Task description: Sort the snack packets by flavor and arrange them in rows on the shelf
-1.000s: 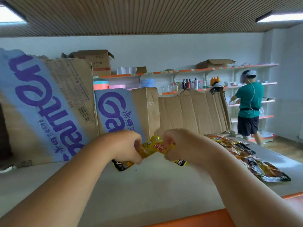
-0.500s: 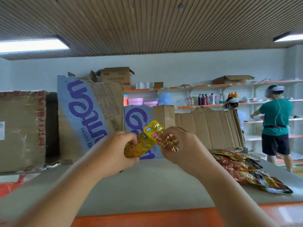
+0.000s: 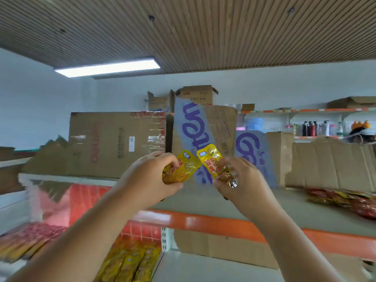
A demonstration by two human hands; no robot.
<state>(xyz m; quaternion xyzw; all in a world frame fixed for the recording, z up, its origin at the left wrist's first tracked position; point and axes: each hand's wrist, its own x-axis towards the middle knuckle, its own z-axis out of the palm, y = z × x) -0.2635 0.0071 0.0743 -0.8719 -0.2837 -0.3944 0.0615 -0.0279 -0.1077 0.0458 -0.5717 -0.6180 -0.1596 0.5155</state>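
Note:
My left hand (image 3: pixel 151 181) grips a yellow snack packet (image 3: pixel 184 166) by its lower end, the top tilted right. My right hand (image 3: pixel 241 181) pinches a second yellow snack packet (image 3: pixel 210 159), tilted left, its top nearly touching the first. Both packets are raised in front of me above the grey top shelf (image 3: pixel 223 202) with its orange front edge. A heap of red and yellow packets (image 3: pixel 350 201) lies on that shelf at the far right. Yellow packets in rows (image 3: pixel 130 263) lie on the lower shelf, with red packets (image 3: pixel 30 239) to their left.
Flattened cardboard boxes (image 3: pixel 116 143) stand along the back of the top shelf, one with blue and purple print (image 3: pixel 203 129). Wall shelves with bottles (image 3: pixel 317 128) are at the back right. A person's head (image 3: pixel 360 135) shows behind the cardboard.
The view swung left and down, bringing the lower shelves into sight. The two packets have come apart, one in each hand, and are held higher.

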